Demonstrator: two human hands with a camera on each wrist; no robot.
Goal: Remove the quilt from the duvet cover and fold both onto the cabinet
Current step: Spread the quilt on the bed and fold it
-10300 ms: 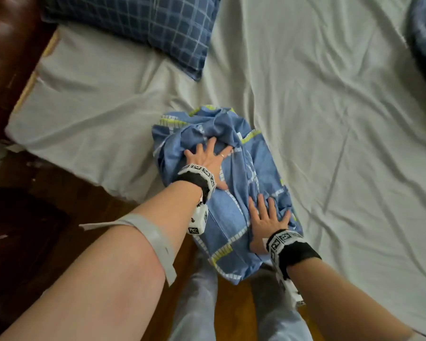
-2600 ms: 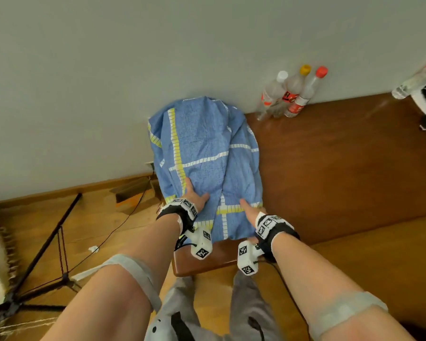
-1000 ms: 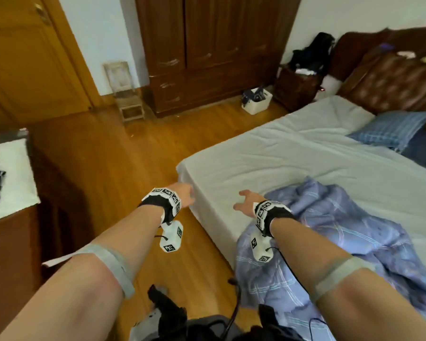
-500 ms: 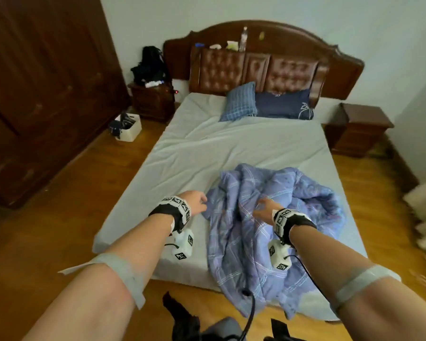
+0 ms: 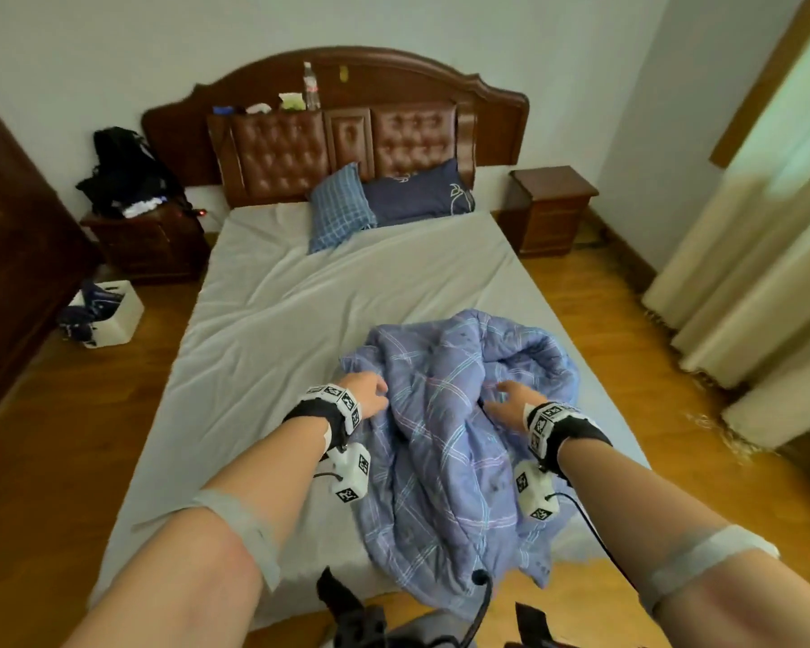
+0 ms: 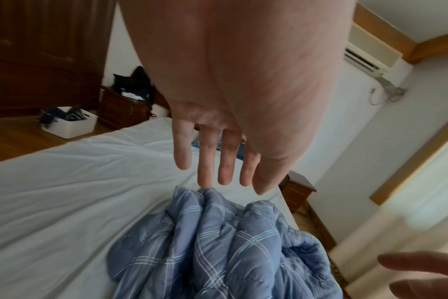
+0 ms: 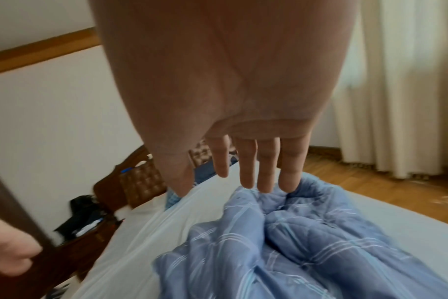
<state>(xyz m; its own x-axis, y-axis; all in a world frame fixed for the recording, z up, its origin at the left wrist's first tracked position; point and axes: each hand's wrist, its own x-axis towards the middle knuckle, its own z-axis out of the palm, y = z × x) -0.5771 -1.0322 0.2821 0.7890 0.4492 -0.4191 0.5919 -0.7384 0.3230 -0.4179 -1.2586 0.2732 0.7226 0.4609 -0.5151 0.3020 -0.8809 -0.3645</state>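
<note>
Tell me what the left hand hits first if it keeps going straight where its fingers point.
Probably the quilt: the left hand is open, fingertips just short of its bunched near edge. Depth is unclear.

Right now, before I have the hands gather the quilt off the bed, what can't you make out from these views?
- Quilt: its near end hangs over the foot of the bed; head view hides its length behind the edge and the person's gear.
- Contact: left hand and right hand have straight fingers above the folds; touching cannot be told.
- Cabinet and folded duvet cover: outside every view.
- Quilt corners: buried in crumples.
</note>
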